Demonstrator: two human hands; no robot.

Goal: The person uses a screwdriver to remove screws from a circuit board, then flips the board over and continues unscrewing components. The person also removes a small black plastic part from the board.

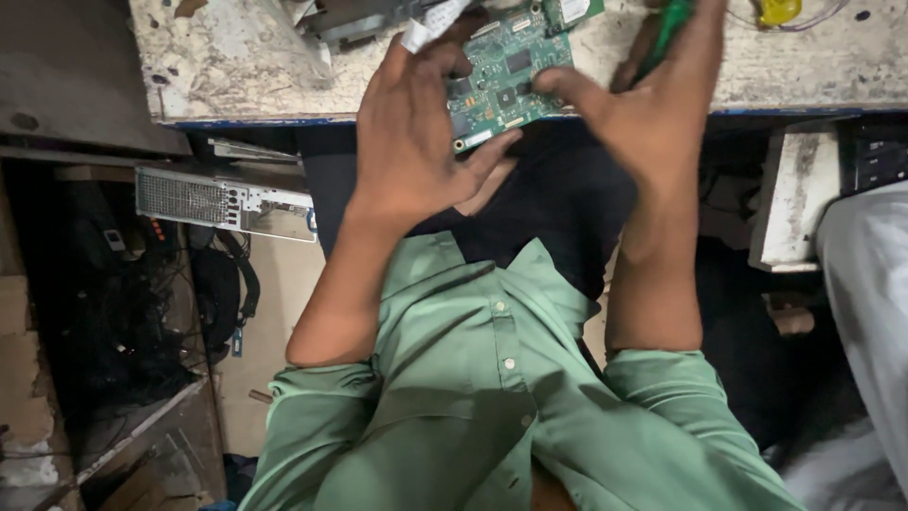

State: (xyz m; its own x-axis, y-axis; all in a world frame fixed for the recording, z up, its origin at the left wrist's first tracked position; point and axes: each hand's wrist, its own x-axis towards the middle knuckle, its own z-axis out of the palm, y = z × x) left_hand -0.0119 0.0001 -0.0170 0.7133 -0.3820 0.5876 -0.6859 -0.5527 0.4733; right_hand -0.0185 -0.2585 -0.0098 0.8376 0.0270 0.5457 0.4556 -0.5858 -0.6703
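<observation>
Shirt (pixel 473 397) of green cloth fills the near view, my sleeves rolled above the elbows. Beyond it my left hand (pixel 407 142) grips the near left side of a green circuit board (pixel 506 71), thumb under its near corner, fingers spread over the top. My right hand (pixel 653 104) pinches the board's right edge with the thumb and keeps a green-handled tool (pixel 667 28) tucked under the fingers. That board juts over the near edge of the worn white table (pixel 236 57). A yellow object (pixel 780 11) lies by the table's far edge
</observation>
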